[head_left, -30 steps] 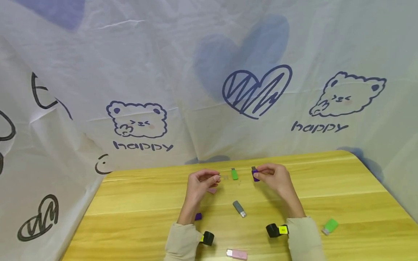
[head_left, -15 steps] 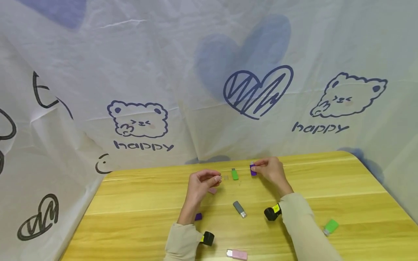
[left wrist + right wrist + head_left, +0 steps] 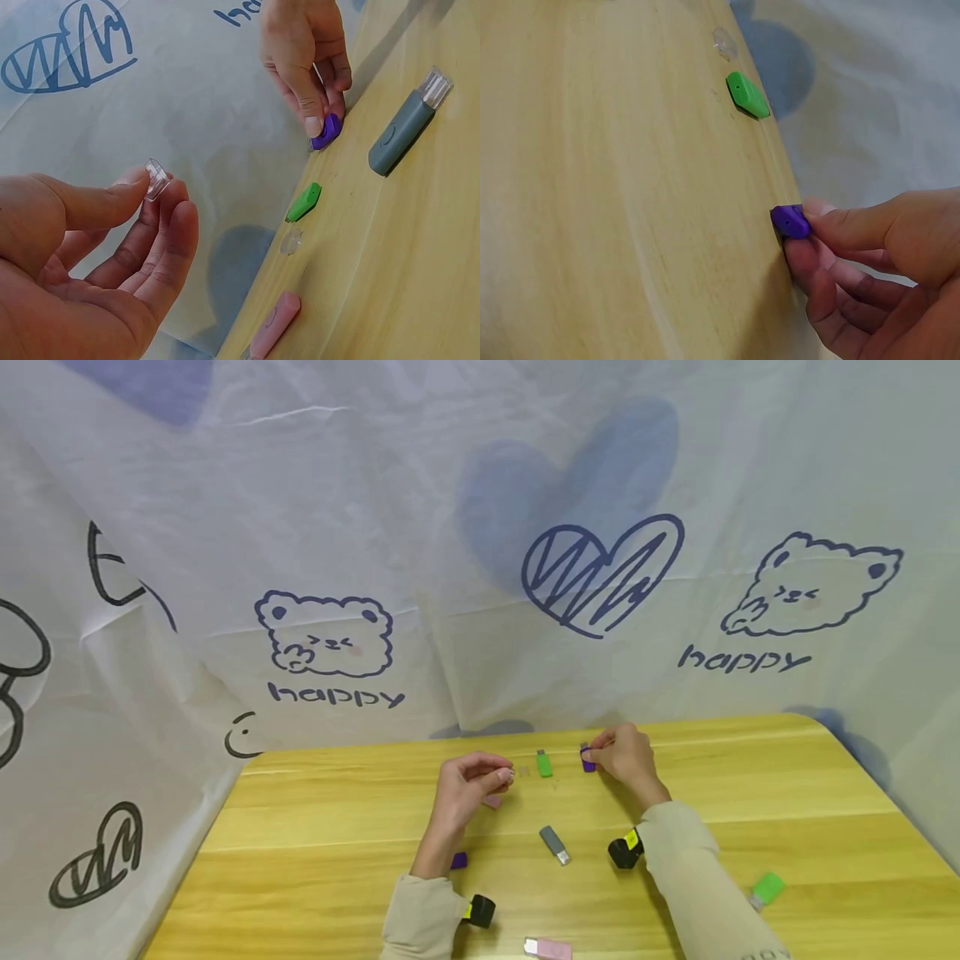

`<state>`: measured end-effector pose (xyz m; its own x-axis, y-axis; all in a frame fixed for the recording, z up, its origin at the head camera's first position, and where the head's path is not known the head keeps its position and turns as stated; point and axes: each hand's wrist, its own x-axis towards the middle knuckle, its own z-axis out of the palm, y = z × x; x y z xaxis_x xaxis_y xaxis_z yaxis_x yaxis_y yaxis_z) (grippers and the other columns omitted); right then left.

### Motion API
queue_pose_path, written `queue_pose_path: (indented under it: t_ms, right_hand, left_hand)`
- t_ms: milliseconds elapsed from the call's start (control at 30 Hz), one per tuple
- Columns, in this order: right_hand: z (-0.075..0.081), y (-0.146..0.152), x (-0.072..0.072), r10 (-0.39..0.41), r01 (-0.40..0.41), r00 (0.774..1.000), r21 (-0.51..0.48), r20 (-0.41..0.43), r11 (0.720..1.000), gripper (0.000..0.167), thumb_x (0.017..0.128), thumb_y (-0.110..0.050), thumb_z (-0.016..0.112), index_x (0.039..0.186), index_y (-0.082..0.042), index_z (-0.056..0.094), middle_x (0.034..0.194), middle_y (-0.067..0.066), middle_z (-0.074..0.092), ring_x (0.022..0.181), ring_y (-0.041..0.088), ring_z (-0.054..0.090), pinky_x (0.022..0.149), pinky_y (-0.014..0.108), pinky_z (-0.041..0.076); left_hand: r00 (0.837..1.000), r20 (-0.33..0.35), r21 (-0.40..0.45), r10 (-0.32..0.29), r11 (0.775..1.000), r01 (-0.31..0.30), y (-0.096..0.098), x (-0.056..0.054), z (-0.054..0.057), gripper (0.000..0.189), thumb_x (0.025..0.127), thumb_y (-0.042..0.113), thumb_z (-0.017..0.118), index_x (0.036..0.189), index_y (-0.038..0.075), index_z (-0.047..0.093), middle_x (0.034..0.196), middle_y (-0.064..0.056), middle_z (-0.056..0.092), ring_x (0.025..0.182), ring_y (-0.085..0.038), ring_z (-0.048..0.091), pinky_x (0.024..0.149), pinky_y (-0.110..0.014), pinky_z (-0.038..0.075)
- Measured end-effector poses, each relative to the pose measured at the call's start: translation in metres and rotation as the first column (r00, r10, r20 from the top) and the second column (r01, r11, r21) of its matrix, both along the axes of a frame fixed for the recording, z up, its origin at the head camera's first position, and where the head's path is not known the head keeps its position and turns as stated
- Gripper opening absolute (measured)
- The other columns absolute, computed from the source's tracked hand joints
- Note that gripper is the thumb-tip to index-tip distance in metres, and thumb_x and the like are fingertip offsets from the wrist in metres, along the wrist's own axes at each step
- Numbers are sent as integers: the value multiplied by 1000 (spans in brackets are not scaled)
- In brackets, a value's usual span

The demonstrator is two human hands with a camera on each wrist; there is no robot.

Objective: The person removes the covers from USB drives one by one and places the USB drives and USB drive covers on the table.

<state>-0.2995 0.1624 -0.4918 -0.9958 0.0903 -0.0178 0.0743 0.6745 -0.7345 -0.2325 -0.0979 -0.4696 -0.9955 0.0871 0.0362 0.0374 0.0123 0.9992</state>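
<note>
My left hand pinches a small clear plastic cap between thumb and fingertips, held above the table. At the far part of the table, my right hand pinches a purple USB stick close over the tabletop, its metal plug pointing to the back. A green USB stick lies between the two hands, plug also toward the back. Beside it is a clear cap on the table. The end of a pink USB stick shows under my left hand in the head view.
A grey USB stick lies mid-table, capped in clear plastic. Near the front is another pink USB stick. A second green stick lies at the right, and a purple one by my left forearm. Printed cloth hangs behind the table.
My right hand has carried the purple USB stick toward the back and lowered it close to the table beside the green one. My left hand keeps its pinch on the clear cap, nearly still.
</note>
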Motion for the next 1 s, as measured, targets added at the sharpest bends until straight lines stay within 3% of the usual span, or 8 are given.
queue_pose_path:
  t_ms: [167,300,533,833,933,1000]
  right_hand:
    - [0,0,1,29,-28,999,72,-12,997,18,86,-16,84,86,0,75,81,11,73,78,29,64,65,37,50]
    - [1,-1,2,47,-44,999,114,-25,992,18,86,-16,83,83,-2,74,80,11,72,77,30,63,63,36,50]
    - [10,-1,12,33,-28,997,62,-75,998,12,92,-11,76,90,0,72,83,11,71,76,27,65,67,40,54]
    - [40,18,57,-12,-3,997,-189,-80,982,18,99,-10,68,109,5,70,98,19,72,89,37,72,69,40,63]
    - [47,25,74,7,-20,998,-216,-61,976,23,99,-10,68,115,7,69,102,20,72,91,36,71,72,40,63]
    - [50,30,85,32,-42,998,-224,-48,974,26,99,-10,68,117,8,67,104,21,71,90,34,71,72,39,63]
  left_hand:
    - [1000,0,-3,-16,1000,16,1,-1,-2,18,94,1,74,106,-11,73,97,-21,75,76,-17,72,63,-39,62]
    - [1000,6,-11,-15,1000,15,1,-1,-2,17,94,2,73,106,-10,73,96,-20,75,76,-20,72,63,-40,62]
    - [1000,9,-24,-3,1000,3,2,-1,-2,18,94,3,74,107,-10,73,96,-20,75,76,-21,72,64,-39,62]
    - [1000,-7,-110,16,994,-17,7,-6,-6,14,94,4,74,103,-7,76,91,-17,76,79,-29,73,67,-47,62]
    - [1000,-15,-153,21,988,-23,11,-8,-7,8,92,2,75,98,-3,78,90,-15,77,80,-35,73,63,-41,62]
    - [1000,-16,-181,-7,983,4,15,-11,-7,6,92,2,76,96,-1,78,89,-14,77,83,-38,73,61,-36,60]
